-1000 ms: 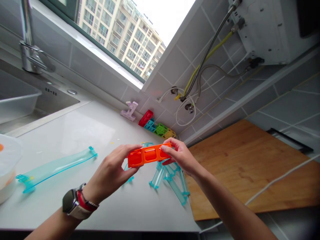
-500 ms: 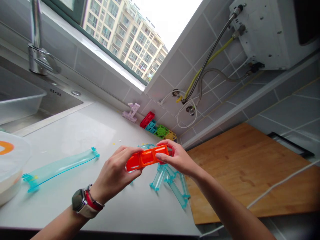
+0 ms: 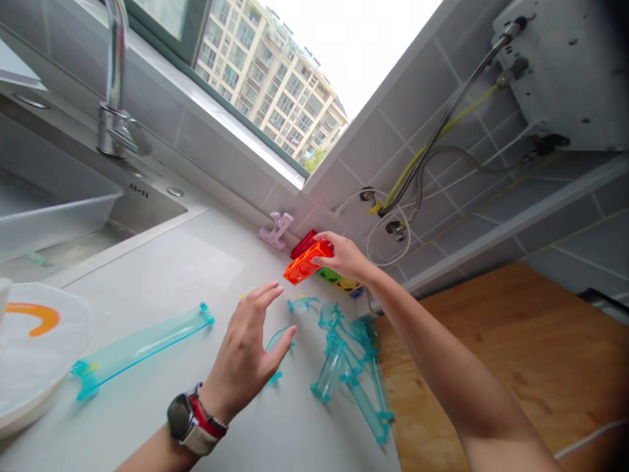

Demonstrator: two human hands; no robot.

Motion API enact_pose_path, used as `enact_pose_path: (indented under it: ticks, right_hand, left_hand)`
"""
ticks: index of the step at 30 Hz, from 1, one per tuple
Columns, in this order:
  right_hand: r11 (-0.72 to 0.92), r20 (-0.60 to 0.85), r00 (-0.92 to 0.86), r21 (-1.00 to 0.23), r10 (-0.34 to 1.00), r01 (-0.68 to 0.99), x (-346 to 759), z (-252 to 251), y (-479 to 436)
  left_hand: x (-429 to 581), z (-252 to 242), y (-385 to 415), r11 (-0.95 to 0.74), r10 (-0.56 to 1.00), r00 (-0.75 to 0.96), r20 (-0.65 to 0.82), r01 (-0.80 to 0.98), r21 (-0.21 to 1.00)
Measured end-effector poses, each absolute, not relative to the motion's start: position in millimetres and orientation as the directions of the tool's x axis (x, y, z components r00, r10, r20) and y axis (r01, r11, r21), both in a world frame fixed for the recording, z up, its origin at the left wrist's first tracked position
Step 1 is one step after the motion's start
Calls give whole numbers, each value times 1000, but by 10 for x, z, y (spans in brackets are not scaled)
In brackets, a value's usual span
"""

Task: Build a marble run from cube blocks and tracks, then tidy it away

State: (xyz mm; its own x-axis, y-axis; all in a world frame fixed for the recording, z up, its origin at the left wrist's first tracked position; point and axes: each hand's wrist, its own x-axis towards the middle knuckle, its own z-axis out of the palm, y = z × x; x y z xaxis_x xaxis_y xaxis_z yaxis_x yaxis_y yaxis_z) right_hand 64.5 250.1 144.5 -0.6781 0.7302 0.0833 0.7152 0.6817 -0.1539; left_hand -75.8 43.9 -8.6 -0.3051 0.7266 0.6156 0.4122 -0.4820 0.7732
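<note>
My right hand (image 3: 344,254) grips an orange plastic toy block (image 3: 307,263) by its far end, out over the back of the counter. Just beyond it sit a red block (image 3: 303,244), a green block (image 3: 330,276) and a yellow block (image 3: 348,286), set in a row along the wall; the orange block covers part of them. My left hand (image 3: 250,337) hangs over the counter with thumb and fingers apart, holding nothing. Several clear teal track pieces (image 3: 334,364) lie in a heap to its right. A long teal chute (image 3: 147,347) lies to its left.
A pale purple block piece (image 3: 276,231) stands against the wall. At the left are a sink with a plastic tub (image 3: 59,223), a faucet (image 3: 114,124) and a white lidded container (image 3: 39,354). A wooden board (image 3: 491,347) lies on the right, below hoses (image 3: 432,141).
My left hand has let go of the orange block. My right hand has carried it away from me toward the row of coloured blocks. The view has shifted slightly.
</note>
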Motion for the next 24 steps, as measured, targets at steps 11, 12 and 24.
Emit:
enact_pose_path:
  ticks: [11, 12, 24]
  right_hand:
    - [632, 30, -649, 192, 761, 750, 242, 795, 3672]
    - [623, 36, -641, 197, 767, 757, 243, 765, 3709]
    - [644, 92, -668, 198, 739, 739, 269, 641, 3729]
  left_hand:
    - [-764, -165, 402, -446, 838, -178, 516, 321, 835]
    - [-761, -161, 395, -446, 842, -171, 512, 313, 838]
    - [-728, -171, 380, -449, 860, -118, 497, 292, 845]
